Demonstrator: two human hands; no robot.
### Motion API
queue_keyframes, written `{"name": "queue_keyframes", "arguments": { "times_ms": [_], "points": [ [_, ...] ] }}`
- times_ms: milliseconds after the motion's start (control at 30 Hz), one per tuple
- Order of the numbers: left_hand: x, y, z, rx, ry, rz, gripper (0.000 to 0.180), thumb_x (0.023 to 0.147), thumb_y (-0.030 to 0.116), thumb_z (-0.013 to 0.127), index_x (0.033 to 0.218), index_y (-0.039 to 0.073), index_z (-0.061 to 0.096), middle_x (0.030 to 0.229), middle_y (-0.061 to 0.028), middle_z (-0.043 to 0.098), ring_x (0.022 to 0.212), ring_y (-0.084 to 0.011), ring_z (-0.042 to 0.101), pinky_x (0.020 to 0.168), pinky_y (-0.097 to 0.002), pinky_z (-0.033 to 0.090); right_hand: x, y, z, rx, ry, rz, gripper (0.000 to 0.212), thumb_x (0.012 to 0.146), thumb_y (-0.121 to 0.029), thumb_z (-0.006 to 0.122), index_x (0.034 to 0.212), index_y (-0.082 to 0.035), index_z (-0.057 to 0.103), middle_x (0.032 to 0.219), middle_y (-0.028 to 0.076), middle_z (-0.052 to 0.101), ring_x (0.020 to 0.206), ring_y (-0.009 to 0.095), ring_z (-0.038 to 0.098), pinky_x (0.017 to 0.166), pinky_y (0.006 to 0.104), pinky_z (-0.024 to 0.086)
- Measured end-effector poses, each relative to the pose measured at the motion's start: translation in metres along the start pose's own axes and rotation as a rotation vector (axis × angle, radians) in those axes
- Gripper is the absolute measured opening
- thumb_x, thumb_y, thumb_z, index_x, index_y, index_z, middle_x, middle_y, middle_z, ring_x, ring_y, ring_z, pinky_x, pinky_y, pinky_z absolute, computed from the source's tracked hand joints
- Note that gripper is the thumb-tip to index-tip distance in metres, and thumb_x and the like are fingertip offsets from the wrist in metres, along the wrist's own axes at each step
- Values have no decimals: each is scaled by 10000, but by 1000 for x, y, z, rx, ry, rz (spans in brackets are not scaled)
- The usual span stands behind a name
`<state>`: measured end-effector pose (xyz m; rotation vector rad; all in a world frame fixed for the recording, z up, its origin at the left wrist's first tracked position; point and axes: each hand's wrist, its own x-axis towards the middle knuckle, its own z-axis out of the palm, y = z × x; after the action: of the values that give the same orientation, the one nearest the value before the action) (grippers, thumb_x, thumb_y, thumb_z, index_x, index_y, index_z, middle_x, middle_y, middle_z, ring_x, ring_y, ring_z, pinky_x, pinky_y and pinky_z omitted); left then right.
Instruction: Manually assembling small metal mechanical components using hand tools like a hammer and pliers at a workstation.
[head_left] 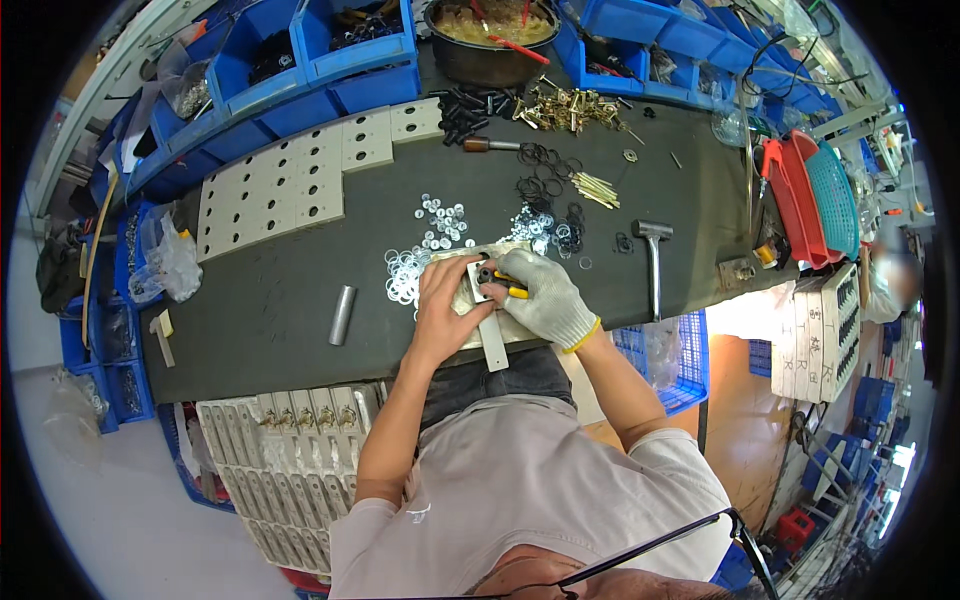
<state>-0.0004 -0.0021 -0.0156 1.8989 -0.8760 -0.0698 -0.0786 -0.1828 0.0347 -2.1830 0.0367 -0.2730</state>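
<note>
My right hand (pixel 545 297), in a whitish knit glove with a yellow cuff, is closed round a pair of pliers with yellow handles (pixel 517 292). Their dark head meets a pale flat metal plate (pixel 492 342) at the table's near edge. My bare left hand (pixel 446 303) grips that plate from the left, thumb and fingertips near the pliers' tip. What lies between the fingertips is too small to make out. Just beyond the left hand are white flat rings (pixel 403 274) and small round silvery pieces (pixel 440 222). Small clear rings (pixel 530 228) lie beyond the right hand.
A hammer (pixel 654 262) lies right, a metal cylinder (pixel 342 315) left. Behind are pale holed plates (pixel 272 190), black rings (pixel 545 170), brass-coloured parts (pixel 570 108), a screwdriver (pixel 490 145) and a dark tub (pixel 495 62). Blue bins (pixel 255 85) line the back; red baskets (pixel 800 200) stand right.
</note>
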Motion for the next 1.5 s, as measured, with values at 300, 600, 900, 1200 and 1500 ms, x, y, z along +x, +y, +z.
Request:
{"name": "queue_keyframes", "arguments": {
  "times_ms": [300,600,900,1200,1500],
  "points": [
    [5,22,-17,-150,-72,-37,835,753,169,893,1485,21,519,1351,-178,621,1315,-333,544,1117,-432,430,-2,20,-51,-91,105,107,251,923,-212,739,1109,-44,736,986,168,710,903,355,691,821,412,544],
    [8,18,-5,62,-81,-35,645,678,208,936,1240,56,660,1174,-115,667,1146,-312,580,1023,-427,424,36,64,-81,-432,-32,282,235,918,-217,721,1077,-45,732,1034,175,704,991,375,680,868,448,533],
    [1,13,0,37,-38,-61,655,693,233,932,1256,48,654,1199,-120,675,1138,-314,575,1021,-418,414,39,70,-48,-558,-97,226,279,909,-269,740,1141,-118,701,1077,120,666,1042,342,666,890,438,529],
    [2,11,0,27,-18,-68,669,685,242,932,1268,63,656,1207,-124,665,1173,-321,573,1048,-429,409,22,1,-41,267,-122,209,153,861,-103,790,957,-9,718,885,115,714,798,207,678,755,315,528],
    [0,8,1,26,-22,-51,673,682,233,926,1274,64,654,1227,-119,670,1177,-318,583,1038,-433,409,19,3,-15,158,-125,16,184,825,-131,821,936,-30,714,886,117,680,798,272,690,715,345,533]
  ]
}}
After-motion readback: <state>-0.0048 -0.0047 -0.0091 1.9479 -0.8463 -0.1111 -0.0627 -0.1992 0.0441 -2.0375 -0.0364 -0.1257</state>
